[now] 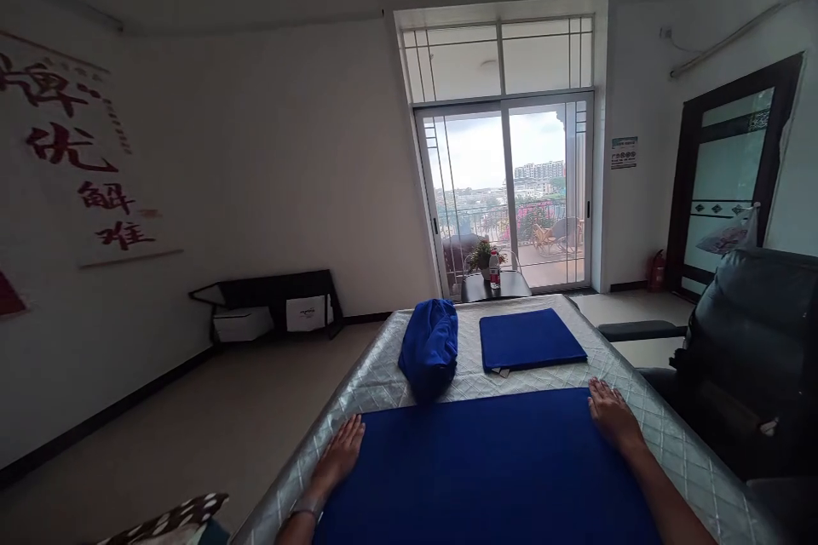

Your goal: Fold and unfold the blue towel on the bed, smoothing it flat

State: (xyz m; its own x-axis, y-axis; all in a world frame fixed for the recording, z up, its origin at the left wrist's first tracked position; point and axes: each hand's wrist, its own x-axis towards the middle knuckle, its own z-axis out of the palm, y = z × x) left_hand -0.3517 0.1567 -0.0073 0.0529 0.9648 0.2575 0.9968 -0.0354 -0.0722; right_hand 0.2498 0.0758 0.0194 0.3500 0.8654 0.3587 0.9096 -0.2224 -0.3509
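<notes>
A large blue cloth (pixel 479 464) lies spread flat over the near part of the table (pixel 377 396), which has a silvery quilted cover. My left hand (pixel 342 447) rests flat at the cloth's far left corner, fingers stretched out. At the far right corner, my right hand (pixel 610 413) lies flat on the edge, fingers extended. Beyond the cloth, a bunched blue cloth bundle (pixel 431 349) sits on the left. To its right is a neatly folded blue cloth (pixel 532 338) with a small pale tag at its near edge. The near edge of the spread cloth is out of frame.
A black leather chair (pixel 757 341) stands close on the right. Past the table's far end, a small dark table (pixel 473 288) bears a plant and a bottle (pixel 494 271). Along the left wall is a low black rack (pixel 274 294) with white boxes. Sliding glass doors (pixel 473 179) are behind.
</notes>
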